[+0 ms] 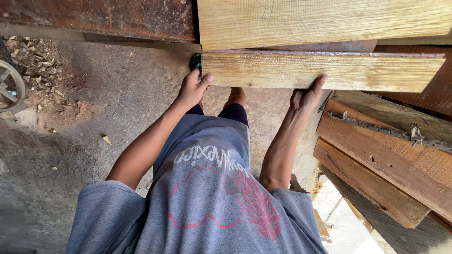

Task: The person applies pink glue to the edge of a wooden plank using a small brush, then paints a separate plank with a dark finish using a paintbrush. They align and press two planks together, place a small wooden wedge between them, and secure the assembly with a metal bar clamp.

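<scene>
**Two Hands on a Pale Plank**

We look down at our own body and see both hands on one long pale plank (pixel 325 71). The plank lies flat across the top of the view, and its near edge faces us.

Our left hand (pixel 193 88) is at the plank's left end. The thumb presses on the edge, and the other fingers curl under the end — so the grip is closed around that corner. Our right hand (pixel 307 96) is farther along the same edge. Its fingers are stretched out flat against the wood, with one fingertip up on the face. This hand is open and pushes on the plank; we cannot tell if any fingers hook under it.

A wider pale board (pixel 325 21) lies just past the plank, higher in the view. A thin reddish strip shows between the two. To the right, darker brown boards (pixel 376 164) lean at a slant, stacked close together, and a rusty metal strip (pixel 376 126) runs over the top one.

Below us is a grey dirt floor (pixel 94 141). Wood chips and sawdust (pixel 42 61) lie in a heap at the far left, next to part of a metal wheel (pixel 12 87). We wear a grey shirt (pixel 202 202) with a red picture on it. One bare knee shows under the plank — right between our two hands.
</scene>
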